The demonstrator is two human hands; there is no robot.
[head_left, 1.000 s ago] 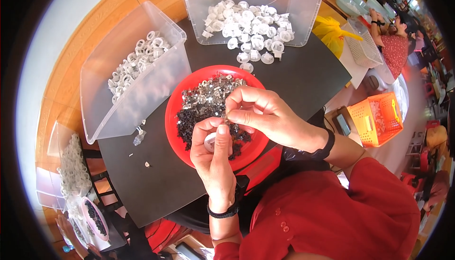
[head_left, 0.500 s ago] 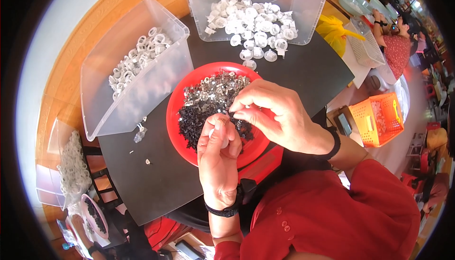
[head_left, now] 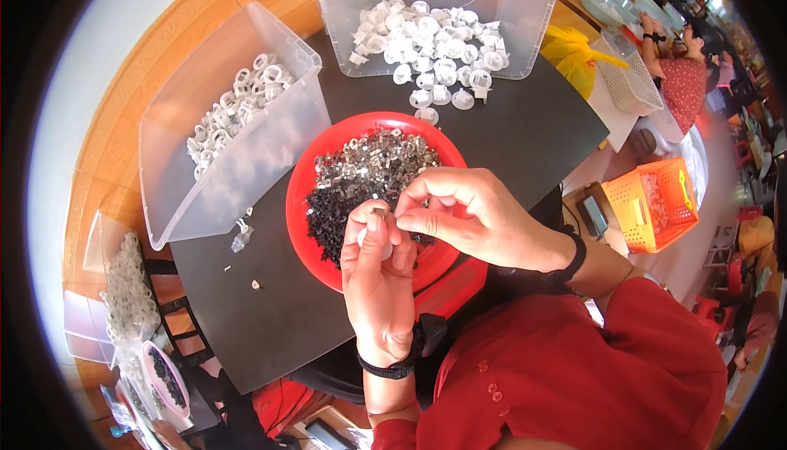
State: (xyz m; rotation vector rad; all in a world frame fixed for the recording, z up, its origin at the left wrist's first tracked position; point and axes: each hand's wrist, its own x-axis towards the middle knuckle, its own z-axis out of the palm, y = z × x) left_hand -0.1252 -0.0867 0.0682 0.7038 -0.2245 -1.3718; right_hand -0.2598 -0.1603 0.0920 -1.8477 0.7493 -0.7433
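Observation:
My left hand [head_left: 379,282] is shut around a small white plastic cap [head_left: 381,247], held upright over the near edge of a red bowl [head_left: 305,196]. My right hand [head_left: 467,216] pinches a tiny metal piece [head_left: 379,212] at the top of that cap. The bowl holds a heap of small silver metal clips [head_left: 369,163] at the back and black bits [head_left: 332,212] at the front left. It sits on a black table [head_left: 246,319].
A clear tub [head_left: 246,134] with several white caps stands to the left. Another clear tub [head_left: 434,7] behind the bowl spills white caps [head_left: 430,56] onto the table. An orange basket [head_left: 652,204] sits to the right. Another person [head_left: 684,65] is at the far right.
My left hand has risen slightly with the cap. My right hand has come from the bowl's clips to the cap's top, fingertips now pinched there.

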